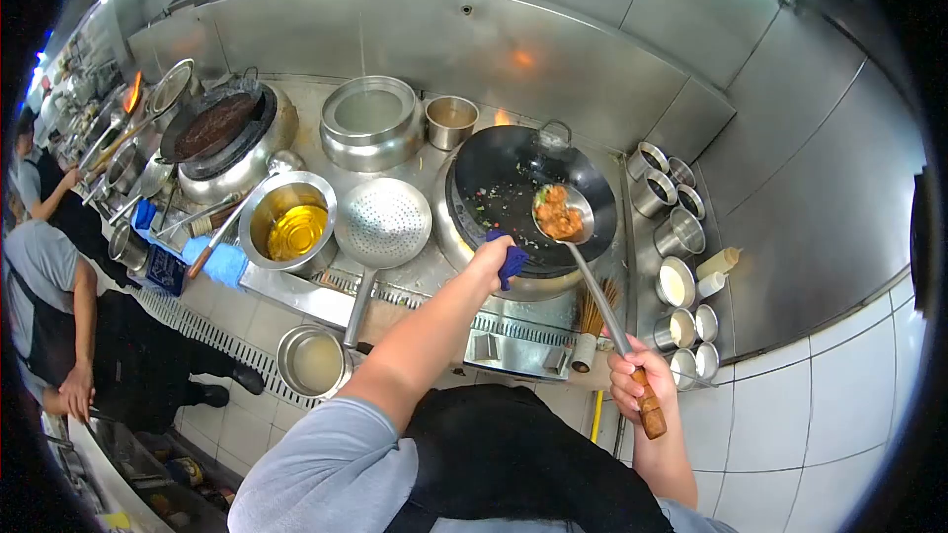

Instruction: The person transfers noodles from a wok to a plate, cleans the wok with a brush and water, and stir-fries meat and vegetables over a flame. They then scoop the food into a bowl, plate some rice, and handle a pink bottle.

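Note:
My right hand (pixel 640 380) is wrapped round the wooden handle of a long ladle (pixel 598 288). Browned, sauced chunks of food (pixel 559 214) fill the ladle's bowl, which is over the right part of a black wok (pixel 491 163). At the wok's near edge, my left hand (pixel 497 259) is closed on a dark blue cloth (pixel 513 262); the rim under the cloth is hidden. Small chopped bits, some green and red, are scattered inside the wok. A little flame shows behind it.
Left of the wok are a perforated strainer (pixel 383 222), a pot of yellow oil (pixel 292 228) and a lidded steel pot (pixel 370 121). Seasoning containers (pixel 679 233) line the right side. A bamboo brush (pixel 591 321) stands in front. Another person (pixel 59 306) is at the left.

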`<action>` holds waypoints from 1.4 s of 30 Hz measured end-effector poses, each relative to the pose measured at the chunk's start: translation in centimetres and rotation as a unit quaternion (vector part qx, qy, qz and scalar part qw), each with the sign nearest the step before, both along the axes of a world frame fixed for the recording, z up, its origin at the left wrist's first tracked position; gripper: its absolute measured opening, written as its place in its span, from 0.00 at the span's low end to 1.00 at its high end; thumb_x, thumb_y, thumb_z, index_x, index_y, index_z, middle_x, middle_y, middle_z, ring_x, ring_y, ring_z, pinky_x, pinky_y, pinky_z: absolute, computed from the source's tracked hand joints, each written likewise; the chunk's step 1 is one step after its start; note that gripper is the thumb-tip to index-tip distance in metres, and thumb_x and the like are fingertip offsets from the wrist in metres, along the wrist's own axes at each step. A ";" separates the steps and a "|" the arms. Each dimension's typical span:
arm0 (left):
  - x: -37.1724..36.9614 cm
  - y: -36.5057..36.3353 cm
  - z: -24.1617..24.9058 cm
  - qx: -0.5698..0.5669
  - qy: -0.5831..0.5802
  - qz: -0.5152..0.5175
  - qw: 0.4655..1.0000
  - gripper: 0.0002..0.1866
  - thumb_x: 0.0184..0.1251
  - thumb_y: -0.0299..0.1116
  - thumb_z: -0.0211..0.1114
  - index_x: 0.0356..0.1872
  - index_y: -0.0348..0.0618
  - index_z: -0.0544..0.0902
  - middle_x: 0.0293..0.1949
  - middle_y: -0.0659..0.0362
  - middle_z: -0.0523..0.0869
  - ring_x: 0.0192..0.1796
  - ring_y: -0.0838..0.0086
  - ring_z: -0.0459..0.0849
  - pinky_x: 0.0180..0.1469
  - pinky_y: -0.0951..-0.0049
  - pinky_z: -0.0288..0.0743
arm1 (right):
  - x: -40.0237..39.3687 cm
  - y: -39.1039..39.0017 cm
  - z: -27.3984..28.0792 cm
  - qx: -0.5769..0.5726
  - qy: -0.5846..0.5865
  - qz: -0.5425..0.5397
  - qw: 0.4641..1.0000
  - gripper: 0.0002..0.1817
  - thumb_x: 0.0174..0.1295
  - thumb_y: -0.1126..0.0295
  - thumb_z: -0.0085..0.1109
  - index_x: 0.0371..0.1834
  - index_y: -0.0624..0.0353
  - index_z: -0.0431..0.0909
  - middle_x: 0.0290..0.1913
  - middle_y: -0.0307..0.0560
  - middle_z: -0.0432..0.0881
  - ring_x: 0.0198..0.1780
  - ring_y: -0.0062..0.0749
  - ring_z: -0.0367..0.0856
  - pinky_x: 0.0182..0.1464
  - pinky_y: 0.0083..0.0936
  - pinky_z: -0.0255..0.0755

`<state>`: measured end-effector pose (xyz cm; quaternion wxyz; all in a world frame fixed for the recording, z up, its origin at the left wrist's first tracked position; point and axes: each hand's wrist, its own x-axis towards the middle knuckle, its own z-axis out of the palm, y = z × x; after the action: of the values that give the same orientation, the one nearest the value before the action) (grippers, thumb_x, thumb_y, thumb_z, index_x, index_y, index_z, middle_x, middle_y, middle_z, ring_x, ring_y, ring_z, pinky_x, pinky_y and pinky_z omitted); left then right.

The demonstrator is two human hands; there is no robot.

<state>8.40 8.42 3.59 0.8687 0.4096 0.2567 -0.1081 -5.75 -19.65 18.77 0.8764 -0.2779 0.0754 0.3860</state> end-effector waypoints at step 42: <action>-63.4 -15.6 -8.0 0.541 0.451 0.249 0.665 0.15 0.58 0.32 0.59 0.46 0.38 0.78 0.47 0.44 0.77 0.45 0.50 0.83 0.47 0.54 0.78 | -10.5 15.8 -2.6 -0.100 -0.127 0.774 0.613 0.28 0.61 0.74 0.41 0.68 0.59 0.59 0.22 0.41 0.64 0.11 0.24 0.63 0.09 0.24 0.62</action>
<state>-55.01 -7.16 -4.41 0.2670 0.6295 0.7230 0.0983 -16.28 -3.86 16.20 0.2200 -0.3655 -0.2417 0.8715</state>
